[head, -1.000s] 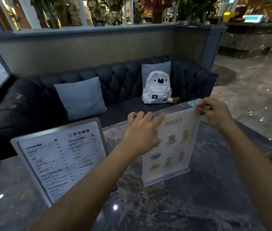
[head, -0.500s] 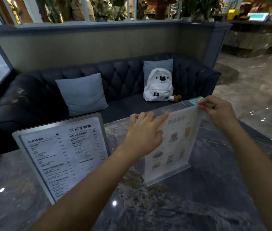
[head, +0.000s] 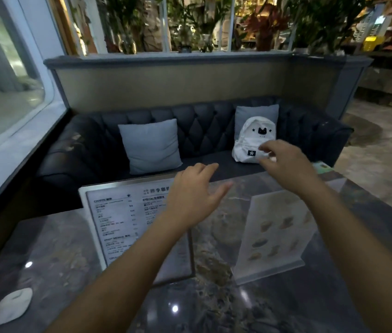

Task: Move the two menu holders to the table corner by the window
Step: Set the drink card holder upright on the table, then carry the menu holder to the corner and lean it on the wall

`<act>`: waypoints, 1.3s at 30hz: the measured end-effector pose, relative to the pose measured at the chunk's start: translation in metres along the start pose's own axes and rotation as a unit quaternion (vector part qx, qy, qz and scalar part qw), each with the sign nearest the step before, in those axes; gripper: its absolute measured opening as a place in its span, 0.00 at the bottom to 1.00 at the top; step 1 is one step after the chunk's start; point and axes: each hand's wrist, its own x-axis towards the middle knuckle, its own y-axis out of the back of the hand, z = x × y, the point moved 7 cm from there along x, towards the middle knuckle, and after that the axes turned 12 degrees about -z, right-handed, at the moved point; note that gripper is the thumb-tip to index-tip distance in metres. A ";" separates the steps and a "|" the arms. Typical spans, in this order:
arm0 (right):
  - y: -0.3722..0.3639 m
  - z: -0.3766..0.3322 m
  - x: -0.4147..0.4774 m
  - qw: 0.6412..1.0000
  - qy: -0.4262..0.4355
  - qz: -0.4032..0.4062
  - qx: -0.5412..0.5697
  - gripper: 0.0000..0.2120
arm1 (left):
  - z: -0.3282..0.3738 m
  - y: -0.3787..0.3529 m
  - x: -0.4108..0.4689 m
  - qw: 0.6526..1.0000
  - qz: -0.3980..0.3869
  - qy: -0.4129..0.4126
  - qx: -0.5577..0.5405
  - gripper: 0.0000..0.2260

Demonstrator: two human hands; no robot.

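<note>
A window runs along the 9 o'clock side of a dark marble counter, and the corner the task names lies toward 10 o'clock from the person. A pale rounded object, too blurred to name, rests near the counter's 8 o'clock edge.

The framed text menu holder stands left of centre, leaning back, its long axis upright. Its headings read "COFFEE" and "SPECIAL", with a lower line that seems to say "DRINKS"; the price rows are too small to make out.

The left hand hangs above that holder's upper right corner, fingers spread and holding nothing. Whether it touches the frame cannot be told. It is the nearer hand to this holder, which lies at about 8 o'clock from the palm.

The clear acrylic picture menu holder stands just right of centre, apart from the framed one, showing drinks in rows; its title is washed out. The right hand is raised above and beyond its top edge, fingers loosely apart and empty, with the holder at 6 o'clock below it.

Both holders appear still short of the window corner, so the move looks likely to run toward 10 o'clock, the acrylic one having farther to go.

On the dark tufted sofa beyond sit a grey cushion and a white backpack with a cat face and a star patch.
</note>
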 end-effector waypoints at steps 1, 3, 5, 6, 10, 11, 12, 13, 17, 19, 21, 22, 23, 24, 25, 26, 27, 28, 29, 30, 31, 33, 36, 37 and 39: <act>-0.008 -0.012 0.004 1.000 0.012 -0.011 0.005 0.13 | -0.009 0.010 -0.004 1.000 0.013 0.008 0.007 0.23; -0.026 -0.037 0.011 0.999 0.035 -0.035 -0.003 0.14 | -0.029 0.030 -0.012 0.998 0.044 0.028 0.027 0.21; -0.046 -0.059 0.017 0.996 0.053 -0.071 -0.013 0.15 | -0.051 0.050 -0.022 0.995 0.072 0.054 0.045 0.19; -0.057 -0.069 0.020 0.994 0.059 -0.088 -0.017 0.15 | -0.062 0.059 -0.028 0.993 0.082 0.071 0.050 0.19; -0.093 -0.096 0.031 0.990 0.058 -0.128 -0.017 0.18 | -0.112 0.089 -0.053 0.980 0.118 0.143 0.077 0.18; -0.102 -0.099 0.033 0.989 0.053 -0.136 -0.010 0.18 | -0.125 0.094 -0.060 0.975 0.121 0.167 0.081 0.18; -0.110 -0.101 0.035 0.988 0.046 -0.145 0.000 0.19 | -0.138 0.099 -0.067 0.971 0.122 0.192 0.078 0.18; -0.118 -0.101 0.037 0.988 0.037 -0.151 0.013 0.20 | -0.151 0.102 -0.074 0.966 0.121 0.216 0.068 0.18; -0.144 -0.091 0.036 0.984 -0.004 -0.151 0.092 0.21 | -0.194 0.103 -0.101 0.951 0.118 0.286 -0.019 0.18; -0.155 -0.084 0.033 0.978 -0.014 -0.143 0.148 0.16 | -0.206 0.091 -0.114 0.943 0.101 0.304 -0.095 0.15; -0.165 -0.078 0.027 0.967 -0.013 -0.136 0.214 0.11 | -0.212 0.073 -0.125 0.931 0.083 0.301 -0.191 0.08; -0.171 -0.076 0.024 0.959 -0.013 -0.134 0.250 0.09 | -0.214 0.064 -0.130 0.923 0.081 0.296 -0.230 0.06; -0.176 -0.074 0.021 0.951 -0.014 -0.131 0.280 0.08 | -0.216 0.057 -0.135 0.916 0.087 0.293 -0.261 0.05; -0.182 -0.071 0.017 0.944 -0.017 -0.131 0.302 0.07 | -0.219 0.049 -0.142 0.906 0.095 0.294 -0.290 0.05; -0.188 -0.068 0.013 0.938 -0.021 -0.133 0.321 0.07 | -0.223 0.041 -0.148 0.893 0.104 0.296 -0.322 0.04; -0.195 -0.064 0.008 0.931 -0.028 -0.135 0.338 0.05 | -0.228 0.032 -0.155 0.879 0.107 0.301 -0.355 0.03; -0.202 -0.061 0.003 0.923 -0.035 -0.139 0.357 0.04 | -0.233 0.021 -0.163 0.864 0.103 0.308 -0.383 0.04; -0.210 -0.058 -0.003 0.915 -0.043 -0.146 0.374 0.03 | -0.237 0.011 -0.171 0.851 0.096 0.318 -0.406 0.06; -0.218 -0.055 -0.009 0.907 -0.051 -0.156 0.389 0.02 | -0.242 0.001 -0.178 0.840 0.090 0.330 -0.421 0.07; -0.225 -0.053 -0.015 0.899 -0.061 -0.164 0.401 0.02 | -0.246 -0.007 -0.186 0.830 0.088 0.341 -0.433 0.08; -0.231 -0.050 -0.021 0.892 -0.072 -0.168 0.414 0.02 | -0.250 -0.014 -0.192 0.819 0.090 0.350 -0.445 0.08; -0.241 -0.043 -0.029 0.880 -0.093 -0.166 0.435 0.02 | -0.255 -0.024 -0.201 0.801 0.094 0.362 -0.467 0.08; -0.254 -0.034 -0.038 0.869 -0.116 -0.180 0.446 0.01 | -0.259 -0.035 -0.207 0.789 0.088 0.370 -0.482 0.05; -0.258 -0.033 -0.041 0.865 -0.121 -0.189 0.450 0.01 | -0.261 -0.037 -0.208 0.788 0.087 0.369 -0.486 0.05; -0.263 -0.030 -0.043 0.861 -0.128 -0.200 0.450 0.01 | -0.262 -0.039 -0.208 0.791 0.084 0.362 -0.486 0.04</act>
